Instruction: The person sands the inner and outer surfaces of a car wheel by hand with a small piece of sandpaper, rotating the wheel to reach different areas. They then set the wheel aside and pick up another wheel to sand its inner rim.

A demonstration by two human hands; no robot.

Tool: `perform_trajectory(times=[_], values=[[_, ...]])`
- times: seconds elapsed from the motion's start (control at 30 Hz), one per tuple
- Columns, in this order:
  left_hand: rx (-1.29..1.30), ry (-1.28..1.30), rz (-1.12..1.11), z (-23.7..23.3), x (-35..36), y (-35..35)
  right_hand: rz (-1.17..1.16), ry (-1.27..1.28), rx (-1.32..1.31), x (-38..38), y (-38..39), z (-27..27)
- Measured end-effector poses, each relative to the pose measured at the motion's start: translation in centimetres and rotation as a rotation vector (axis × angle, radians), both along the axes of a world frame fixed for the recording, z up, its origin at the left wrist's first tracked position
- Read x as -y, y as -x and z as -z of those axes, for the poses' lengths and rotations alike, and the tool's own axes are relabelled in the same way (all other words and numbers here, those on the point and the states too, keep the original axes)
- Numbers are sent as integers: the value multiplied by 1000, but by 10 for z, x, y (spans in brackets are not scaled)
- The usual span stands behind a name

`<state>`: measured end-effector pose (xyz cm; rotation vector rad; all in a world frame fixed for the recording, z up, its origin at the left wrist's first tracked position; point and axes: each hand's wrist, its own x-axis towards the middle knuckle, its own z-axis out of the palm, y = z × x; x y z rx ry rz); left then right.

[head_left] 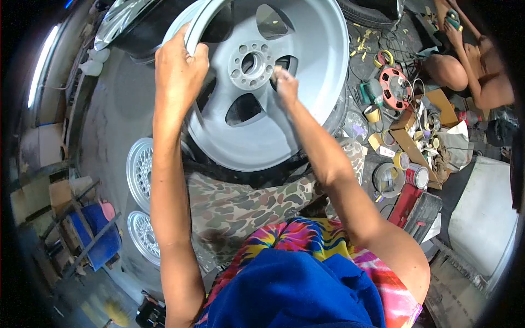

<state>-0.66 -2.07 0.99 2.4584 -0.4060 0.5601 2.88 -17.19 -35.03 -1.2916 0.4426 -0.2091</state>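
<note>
A large grey alloy wheel rim (257,134) stands tilted before my knees, its inner side and bolt holes facing me. My left hand (182,68) is closed around its outer lip at the upper left. Inside the wheel, my right hand (286,87) is pinched on a small tan piece, possibly sandpaper, beside the hub (251,81) and a spoke opening. Slight blur and the fingers hide most of that piece.
Two mesh-spoked silver wheels (143,240) are on the floor at left. To the right are tape rolls, a can (416,176), a red cable reel (396,88) and a cardboard box (421,156) of supplies. Another person (465,68) sits at upper right holding a green power tool.
</note>
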Motion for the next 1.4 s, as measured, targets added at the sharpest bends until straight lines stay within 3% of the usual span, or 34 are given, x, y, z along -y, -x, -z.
perform_trajectory(times=[0.1, 0.2, 0.23, 0.3, 0.33, 0.47, 0.53, 0.57, 0.63, 0.73, 0.77, 0.83, 0.87, 0.97, 1.03, 1.13, 1.17, 1.3, 1.4], values=[[55, -37, 2, 0, -2, -1, 163, 283, -161, -48, 22, 18], [-119, -36, -58, -15, 7, 7, 76, 218, -344, -61, 55, -56], [-33, 1, -4, -7, 3, 3, 86, 222, -340, -59, 69, -57], [-7, -20, -3, 2, -5, -5, -438, 18, -79, -53, 90, -50], [16, -47, -12, 3, -8, -6, -439, 20, -80, -43, 90, -48], [-35, -13, -29, 0, -2, 0, -192, 765, 182, 27, 74, -69], [-24, -43, -39, 3, 0, -1, -220, 1067, 242, 57, 66, -75], [-26, -80, -50, 4, -1, -3, -225, 1067, 249, 68, 59, -65], [14, -75, -41, 7, -1, -1, -582, 1404, 425, 81, 49, -30], [85, -85, -16, 11, -4, -3, -709, 1620, 531, 79, 34, -9], [45, -81, -25, 9, -2, 0, -719, 1617, 531, 74, 40, -1], [13, -79, -33, 3, 1, 1, -688, 1488, 239, 55, 44, 6], [-20, -77, -41, 2, 1, 1, -810, 1501, 174, 47, 51, -3], [-72, -59, -54, 0, 4, 4, -861, 1453, 353, 18, 81, -16], [-85, -59, -74, 0, 0, 4, -1087, 1377, 342, 12, 81, -38], [-89, -100, -93, 4, 1, -2, -1044, 1533, 251, 46, 49, -19], [-67, -72, -84, 5, 1, -2, -829, 1567, 514, 57, 45, -14], [50, -48, -20, 7, -1, -2, -1017, 1512, 334, 16, 81, -11], [-35, -80, -21, 0, -1, 3, -1020, 967, 494, 19, 112, -79]])
